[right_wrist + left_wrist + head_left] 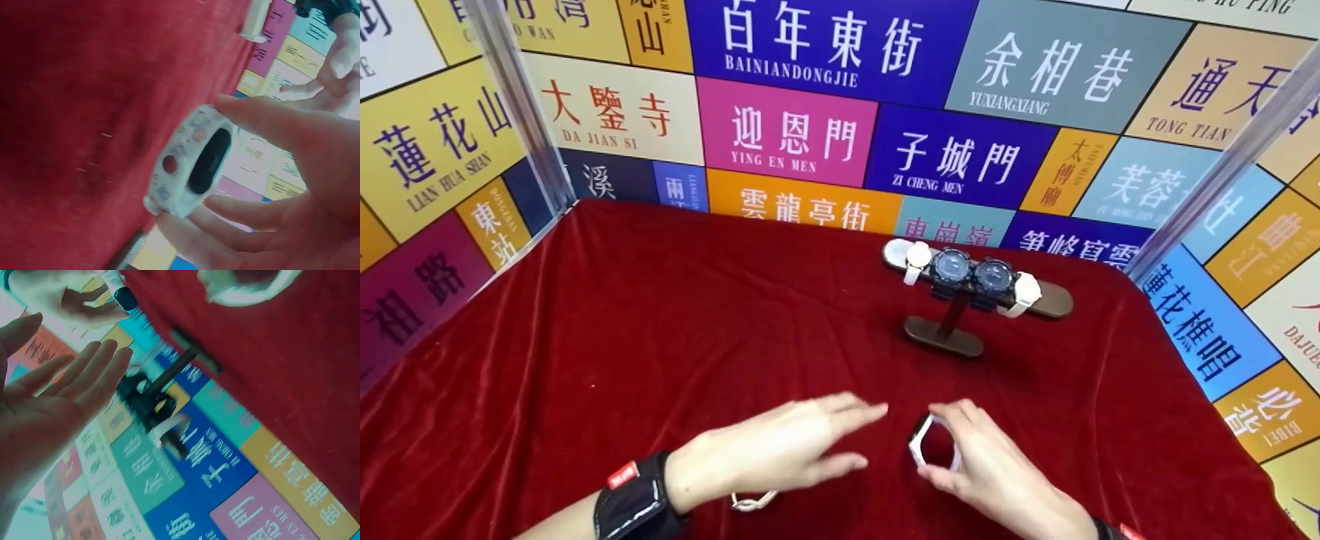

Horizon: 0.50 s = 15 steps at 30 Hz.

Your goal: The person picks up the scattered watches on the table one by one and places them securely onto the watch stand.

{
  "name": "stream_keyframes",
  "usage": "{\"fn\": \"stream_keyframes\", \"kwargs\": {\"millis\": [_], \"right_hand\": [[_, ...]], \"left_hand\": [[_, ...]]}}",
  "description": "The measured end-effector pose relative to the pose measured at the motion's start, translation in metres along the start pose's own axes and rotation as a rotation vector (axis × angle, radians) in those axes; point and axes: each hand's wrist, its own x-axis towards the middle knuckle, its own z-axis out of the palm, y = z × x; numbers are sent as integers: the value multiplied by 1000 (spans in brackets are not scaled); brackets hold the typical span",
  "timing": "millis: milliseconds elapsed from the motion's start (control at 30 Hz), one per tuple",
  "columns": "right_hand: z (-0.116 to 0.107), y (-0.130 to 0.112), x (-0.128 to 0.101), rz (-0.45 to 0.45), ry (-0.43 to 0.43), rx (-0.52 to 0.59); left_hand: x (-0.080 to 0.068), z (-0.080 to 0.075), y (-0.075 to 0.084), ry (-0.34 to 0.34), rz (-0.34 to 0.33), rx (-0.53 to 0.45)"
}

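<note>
My right hand [994, 469] pinches a white fitness band [916, 448] between thumb and fingers, above the red cloth. Seen from the right wrist, this fitness band [180, 163] is closed in a loop, with a dark oval screen and small coloured prints on its strap. Level with it on the left, my left hand [780, 446] holds nothing; its fingers are extended and point toward the band. Partly hidden below the left wrist, a pale looped band [751, 504] lies on the cloth.
Beyond the hands stands a brown T-shaped watch stand [1054, 301] carrying two dark watches [952, 265] flanked by white ones [1026, 289]. Red cloth [660, 315] covers the table. Panels with coloured lettering [787, 135] and clear corner posts [1207, 165] enclose its back and sides.
</note>
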Motion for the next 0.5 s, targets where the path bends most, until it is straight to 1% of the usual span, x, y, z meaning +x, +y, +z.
{"fn": "stream_keyframes", "kwargs": {"millis": [133, 200, 267, 367, 500], "right_hand": [[-11, -3, 10, -82, 161, 43], [-17, -5, 15, -133, 241, 84], [-23, -7, 20, -190, 315, 137], [-33, -10, 28, -284, 417, 213], [-48, -19, 36, -410, 528, 291]], "left_hand": [[8, -14, 2, 88, -34, -87], [11, -20, 4, 126, -39, -129], [15, -24, 7, 170, -28, -149], [22, -26, 10, 259, 19, -154], [32, -27, 15, 408, 125, -149]]}}
